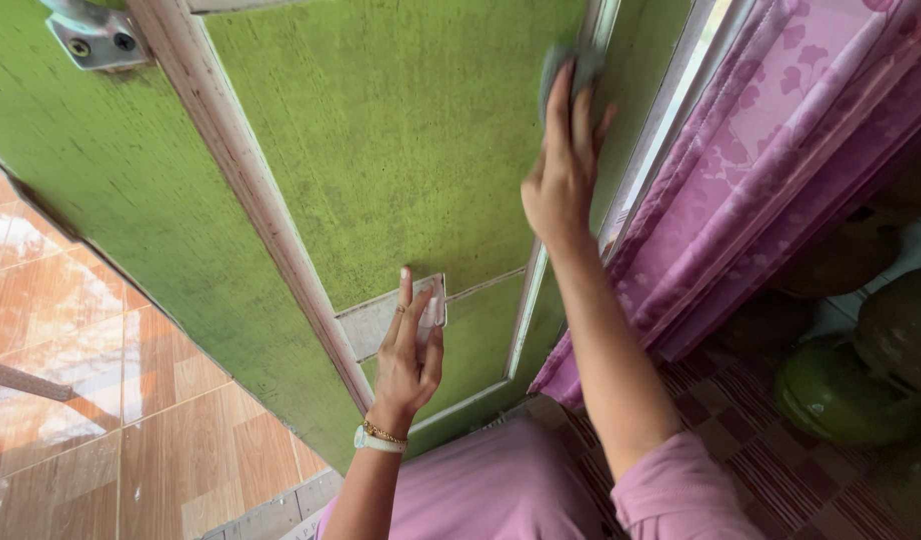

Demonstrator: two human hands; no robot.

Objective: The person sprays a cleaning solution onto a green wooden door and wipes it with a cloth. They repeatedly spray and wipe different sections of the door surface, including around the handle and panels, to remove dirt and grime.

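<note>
Right hand [564, 170] with closed grip on grey cloth [571, 62] against green door [401, 150]; left hand [409, 355] below, open, flat.

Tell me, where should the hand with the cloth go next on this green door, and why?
Probably a short stroke downward. The right hand presses a grey cloth high on the green door, and the mottled panel below looks unwiped. The left hand lies flat on the lower panel, steadying it.

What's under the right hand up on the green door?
Under the right hand a grey cloth is pressed flat against the green door; only its top edge shows past the fingertips. The rest of the cloth, and the door surface beneath it, are covered.
</note>
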